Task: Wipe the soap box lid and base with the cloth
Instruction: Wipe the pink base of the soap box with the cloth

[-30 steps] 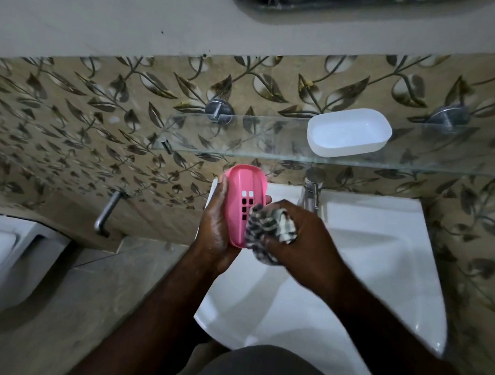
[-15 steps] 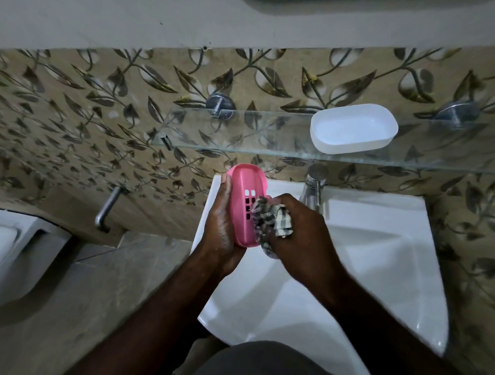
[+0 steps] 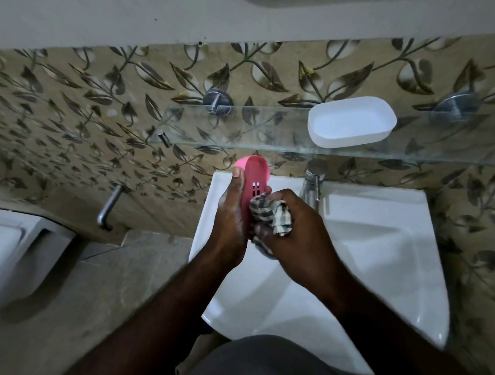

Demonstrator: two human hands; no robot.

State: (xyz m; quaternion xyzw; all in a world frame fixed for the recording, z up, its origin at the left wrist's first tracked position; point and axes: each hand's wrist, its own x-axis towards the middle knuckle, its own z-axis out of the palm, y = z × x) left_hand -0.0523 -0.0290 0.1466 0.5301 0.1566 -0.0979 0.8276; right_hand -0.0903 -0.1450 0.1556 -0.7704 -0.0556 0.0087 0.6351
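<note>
1. Leaf-patterned wall tiles (image 3: pixel 88 120) behind white ceramic sink (image 3: pixel 379 248).
2. Left hand (image 3: pixel 231 223) grips pink oval plastic soap box part (image 3: pixel 255 182), slotted, upright over sink.
3. Right hand (image 3: pixel 292 231) clutches bunched checked cloth (image 3: pixel 270 213) against it.
4. White oval plastic tray (image 3: pixel 352 122) on glass shelf (image 3: pixel 242 136).

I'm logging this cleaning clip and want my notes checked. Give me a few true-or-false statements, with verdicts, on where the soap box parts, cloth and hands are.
1. The left hand holds the pink part. True.
2. The right hand grips the cloth. True.
3. The white part lies in the sink. False: it sits on the glass shelf.
4. The pink part rests on the shelf. False: it is held up over the sink, below the shelf.
5. The cloth touches the pink part. True.
</note>
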